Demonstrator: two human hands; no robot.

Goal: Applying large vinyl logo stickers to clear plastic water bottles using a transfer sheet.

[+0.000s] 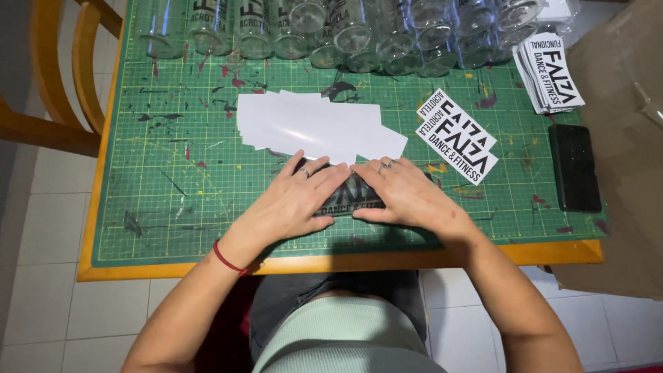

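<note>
Both hands lie side by side on a glass (351, 197) that rests on its side on the green mat (173, 186), near the front edge of the worktop (331, 262). The glass's long axis runs left to right across the view, parallel to that front edge; which end is the mouth cannot be told, since the hands hide both ends. Only a dark strip of it with white lettering shows between and below the fingers.

The left hand (293, 200) rests palm down over the left part of the glass, fingers together and laid flat, pointing up and to the right. The right hand (407, 197) covers the right part, fingers together and pointing left, the thumb tucked along the near side of the glass. The fingertips of both hands nearly meet over the middle. A red cord (228, 261) circles the left wrist.

Just behind the hands lies a fanned pile of white sheets (321, 126). To its right lie two black-and-white stickers (457, 137), tilted. A stack of stickers (550, 72) sits at the far right, with a black phone (574, 168) below it. A row of empty glasses (345, 31) lines the far edge of the mat.
</note>
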